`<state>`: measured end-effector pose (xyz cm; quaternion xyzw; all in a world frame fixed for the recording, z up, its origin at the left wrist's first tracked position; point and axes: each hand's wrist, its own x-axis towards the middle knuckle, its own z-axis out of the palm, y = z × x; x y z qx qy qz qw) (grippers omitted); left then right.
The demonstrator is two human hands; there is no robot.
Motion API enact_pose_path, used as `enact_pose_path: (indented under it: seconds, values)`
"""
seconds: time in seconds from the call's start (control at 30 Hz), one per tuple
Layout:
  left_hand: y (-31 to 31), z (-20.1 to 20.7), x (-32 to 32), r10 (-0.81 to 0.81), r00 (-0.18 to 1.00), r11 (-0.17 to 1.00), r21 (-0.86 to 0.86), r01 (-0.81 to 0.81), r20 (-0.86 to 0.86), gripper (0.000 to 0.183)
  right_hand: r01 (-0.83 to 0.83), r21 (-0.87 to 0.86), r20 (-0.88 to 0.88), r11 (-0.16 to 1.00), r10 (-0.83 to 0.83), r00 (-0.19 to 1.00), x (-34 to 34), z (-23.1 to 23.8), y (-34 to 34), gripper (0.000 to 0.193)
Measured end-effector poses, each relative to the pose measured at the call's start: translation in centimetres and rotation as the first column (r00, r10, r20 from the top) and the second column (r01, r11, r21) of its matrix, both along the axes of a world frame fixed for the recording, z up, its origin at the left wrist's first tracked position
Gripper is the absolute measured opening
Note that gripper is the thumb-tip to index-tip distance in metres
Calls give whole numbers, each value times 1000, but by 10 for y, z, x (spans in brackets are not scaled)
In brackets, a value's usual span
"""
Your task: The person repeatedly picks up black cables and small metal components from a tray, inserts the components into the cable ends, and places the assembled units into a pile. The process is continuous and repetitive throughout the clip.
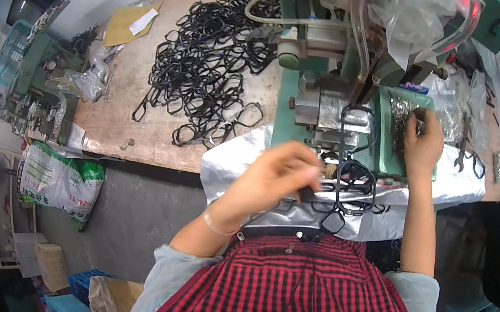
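Note:
My left hand (279, 178) is over the silvery sheet at the bench's front edge, fingers curled together. A small dark piece shows below its fingertips; I cannot make out whether they hold it. Just right of it, several black eyeglass frames (357, 187) lie bunched below the machine's metal fixture (344, 109). My right hand (425, 143) reaches into a green tray (381, 142) of small shiny metal parts (401, 119). Its thumb and fingers are bent together at the parts, and anything between them is too small to see.
A green bench machine (289, 86) with hoses stands in front of me. Left of it spreads a large heap of black eyeglass frames (214, 56). A wrench (463, 143) lies right of the tray. Another green machine (50, 74) stands far left, above a white-green sack (58, 182).

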<state>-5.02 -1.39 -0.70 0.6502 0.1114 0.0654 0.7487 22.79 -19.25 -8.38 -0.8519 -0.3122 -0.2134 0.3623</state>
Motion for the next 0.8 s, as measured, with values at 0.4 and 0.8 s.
enact_pose_path:
  seconds: [0.4, 0.8]
  values:
    - [115, -36, -49, 693, 719, 4, 998, 56, -44, 16, -66, 234, -233, 970, 121, 965, -22, 14, 13, 15]
    - [151, -101, 11, 651, 738, 643, 388, -660, 177, 15, -61, 330, -449, 942, 213, 868, -59, 43, -25, 16]
